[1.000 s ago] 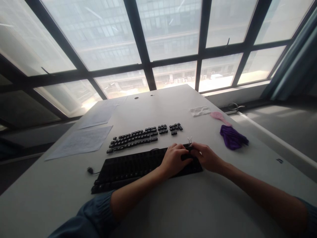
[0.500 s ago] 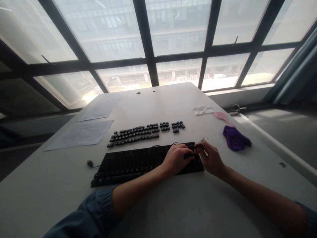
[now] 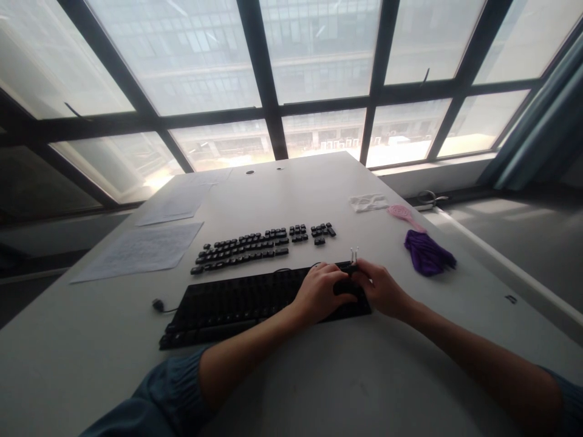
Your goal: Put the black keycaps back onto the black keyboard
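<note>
A black keyboard lies across the near part of the white table. My left hand rests on its right half, fingers bent over the keys and the thumb held apart from them. Close by, my right hand is closed on a small keycap puller at the keyboard's upper right. Two thin pale wire prongs of the puller point up; its grip is mostly hidden by my fingers. Behind the keyboard stand rows of loose black keycaps.
Paper sheets lie at the left, near a USB plug. To the right are a white cloth, a pink brush and a purple cloth. A small dark piece lies near the right edge.
My right hand has lowered slightly towards the keyboard, and the puller's prongs have turned from slanting right to upright. My left hand stays on the keyboard. The view has shifted slightly.
</note>
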Tool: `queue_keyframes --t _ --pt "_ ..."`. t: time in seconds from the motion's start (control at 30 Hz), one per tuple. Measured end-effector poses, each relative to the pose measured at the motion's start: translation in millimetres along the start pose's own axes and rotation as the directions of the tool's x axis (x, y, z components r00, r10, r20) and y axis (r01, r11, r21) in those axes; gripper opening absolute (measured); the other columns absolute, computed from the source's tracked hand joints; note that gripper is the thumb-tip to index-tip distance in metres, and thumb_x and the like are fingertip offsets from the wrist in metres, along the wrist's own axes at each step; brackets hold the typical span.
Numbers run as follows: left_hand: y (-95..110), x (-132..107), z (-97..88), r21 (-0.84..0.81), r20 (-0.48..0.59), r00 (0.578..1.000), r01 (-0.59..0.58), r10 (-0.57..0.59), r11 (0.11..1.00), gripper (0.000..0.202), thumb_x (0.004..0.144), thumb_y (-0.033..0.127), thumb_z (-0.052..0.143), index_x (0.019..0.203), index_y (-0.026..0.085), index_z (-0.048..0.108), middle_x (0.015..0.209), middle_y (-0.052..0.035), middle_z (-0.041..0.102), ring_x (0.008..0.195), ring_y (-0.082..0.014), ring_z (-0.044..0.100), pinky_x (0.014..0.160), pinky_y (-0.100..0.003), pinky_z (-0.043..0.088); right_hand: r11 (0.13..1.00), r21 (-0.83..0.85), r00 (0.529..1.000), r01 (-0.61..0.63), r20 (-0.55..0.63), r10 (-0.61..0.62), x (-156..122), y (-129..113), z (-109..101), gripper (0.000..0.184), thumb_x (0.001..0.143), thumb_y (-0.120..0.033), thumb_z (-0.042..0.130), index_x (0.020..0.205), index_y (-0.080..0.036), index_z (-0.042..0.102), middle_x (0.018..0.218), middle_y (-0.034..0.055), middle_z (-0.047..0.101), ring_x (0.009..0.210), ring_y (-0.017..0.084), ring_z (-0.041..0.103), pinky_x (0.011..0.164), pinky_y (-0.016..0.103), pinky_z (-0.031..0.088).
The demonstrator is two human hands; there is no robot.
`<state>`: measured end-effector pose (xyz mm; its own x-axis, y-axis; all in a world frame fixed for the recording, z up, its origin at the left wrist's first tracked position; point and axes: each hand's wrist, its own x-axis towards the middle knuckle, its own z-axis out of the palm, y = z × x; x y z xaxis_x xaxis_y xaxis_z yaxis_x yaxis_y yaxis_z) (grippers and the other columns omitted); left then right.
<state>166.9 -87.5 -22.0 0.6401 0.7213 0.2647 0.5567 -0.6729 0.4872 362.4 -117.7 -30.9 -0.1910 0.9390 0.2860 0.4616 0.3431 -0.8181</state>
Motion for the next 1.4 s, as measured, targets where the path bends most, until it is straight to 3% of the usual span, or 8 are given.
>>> queue_keyframes --t 0.2,0.33,0.53,0.7,1.0,1.27,1.4 --pt "6.0 5.6 -4.4 0.032 0.037 0.999 0.007 -0.008 0.999 0.024 0.077 0.046 0.08 0.085 0.023 0.076 0.093 -0.0041 0.072 0.09 -0.0238 0.061 0.08 -0.035 0.045 0.961 -0.148 0.972 0.233 0.058 -0.226 -6.7 0.2 1.2 0.018 0.098 -0.02 0.043 0.084 -0.022 0.055 0.08 0.0032 0.061 0.07 0.017 0.053 0.065 0.028 0.042" --pt "7.6 7.4 2.8 0.023 -0.001 1.0 0.019 -0.019 1.0 0.019 0.081 0.042 0.077 0.087 0.024 0.076 0.091 -0.0028 0.072 0.088 -0.0227 0.062 0.082 -0.036 0.045 0.912 -0.199 0.934 0.358 0.064 -0.352 -11.3 9.8 3.1 0.018 0.098 -0.019 0.042 0.087 -0.023 0.055 0.08 0.0043 0.061 0.07 0.018 0.054 0.066 0.029 0.045" --pt "7.6 1.7 10.3 -0.006 -0.004 1.0 -0.023 0.023 1.0 0.018 0.088 0.036 0.07 0.098 0.022 0.075 0.098 -0.0058 0.071 0.099 -0.0241 0.061 0.09 -0.036 0.044 0.924 -0.202 0.938 0.325 -0.055 -0.342 -17.2 22.5 8.3 0.016 0.097 -0.02 0.045 0.09 -0.024 0.059 0.087 0.0078 0.067 0.079 0.022 0.064 0.073 0.034 0.053" --pt "7.0 1.6 10.0 -0.018 -0.01 0.998 -0.065 0.065 0.998 0.017 0.09 0.035 0.067 0.097 0.021 0.074 0.097 -0.0052 0.071 0.096 -0.0219 0.06 0.09 -0.034 0.044 0.928 -0.187 0.931 0.322 -0.115 -0.347 -18.2 25.2 9.1 0.014 0.096 -0.02 0.048 0.092 -0.023 0.061 0.087 0.0076 0.068 0.08 0.022 0.067 0.073 0.034 0.055" --pt "4.9 1.5 14.2 -0.043 -0.018 0.993 -0.116 0.115 0.992 0.019 0.093 0.035 0.063 0.095 0.019 0.073 0.096 -0.0064 0.069 0.098 -0.0214 0.058 0.091 -0.033 0.045 0.93 -0.155 0.93 0.334 -0.106 -0.352 -20.2 27.0 6.9 0.013 0.096 -0.023 0.05 0.09 -0.023 0.062 0.089 0.0082 0.069 0.079 0.022 0.067 0.072 0.034 0.055" --pt "8.3 1.8 12.4 -0.021 -0.006 0.995 -0.097 0.097 0.995 0.015 0.093 0.029 0.063 0.1 0.017 0.068 0.102 -0.0079 0.067 0.099 -0.0234 0.059 0.091 -0.035 0.047 0.873 -0.18 0.882 0.454 -0.047 -0.468 -18.9 26.1 4.6 0.013 0.096 -0.02 0.047 0.093 -0.025 0.059 0.089 0.0079 0.068 0.08 0.022 0.066 0.074 0.035 0.054" --pt "8.1 2.6 14.3 -0.059 -0.07 0.993 -0.096 0.092 0.994 0.018 0.093 0.032 0.063 0.104 0.018 0.066 0.106 -0.0082 0.066 0.102 -0.0234 0.059 0.093 -0.036 0.047 0.906 -0.225 0.89 0.359 -0.21 -0.405 -15.2 17.9 6.9 0.011 0.096 -0.019 0.046 0.092 -0.024 0.055 0.084 0.0055 0.065 0.074 0.02 0.064 0.07 0.033 0.051"
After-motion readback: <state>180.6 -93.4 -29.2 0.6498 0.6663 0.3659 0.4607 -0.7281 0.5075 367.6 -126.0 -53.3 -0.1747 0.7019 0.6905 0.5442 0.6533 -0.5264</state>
